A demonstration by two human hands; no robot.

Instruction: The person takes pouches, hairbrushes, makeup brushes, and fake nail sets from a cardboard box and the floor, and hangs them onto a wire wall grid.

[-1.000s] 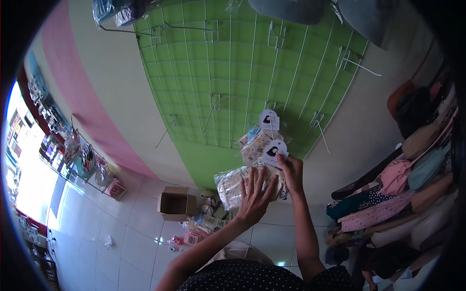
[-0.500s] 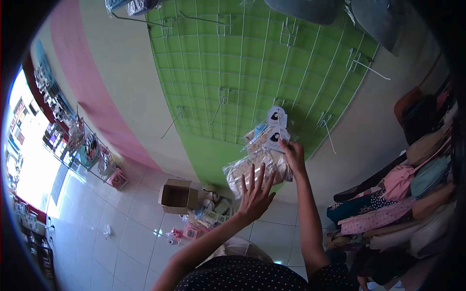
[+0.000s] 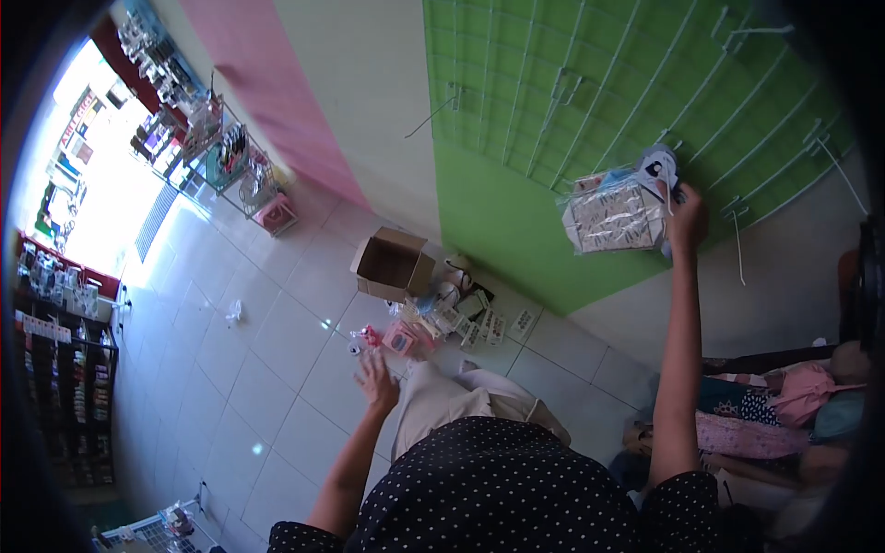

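We see daylight blaze white through the doorway (image 3: pixel 109 189) at ten o'clock, glazing the floor (image 3: pixel 207 364) at eight, while highlights sit on the pack (image 3: pixel 613 221) at two. Away from it we find dimmer light, the clothes (image 3: pixel 751 435) at four o'clock sinking into shadow. Our wide lens bends the grid (image 3: pixel 622 88) at one o'clock, darkness rings the edges, and the left hand (image 3: pixel 377 382), at seven, looks slightly blurred.

Above the right grip (image 3: pixel 684 214), the wire grid (image 3: pixel 557 89) is cut off; beside that grip, the card (image 3: pixel 656 170) bears illegibly small print. The left grip (image 3: pixel 377 382) is blurred.
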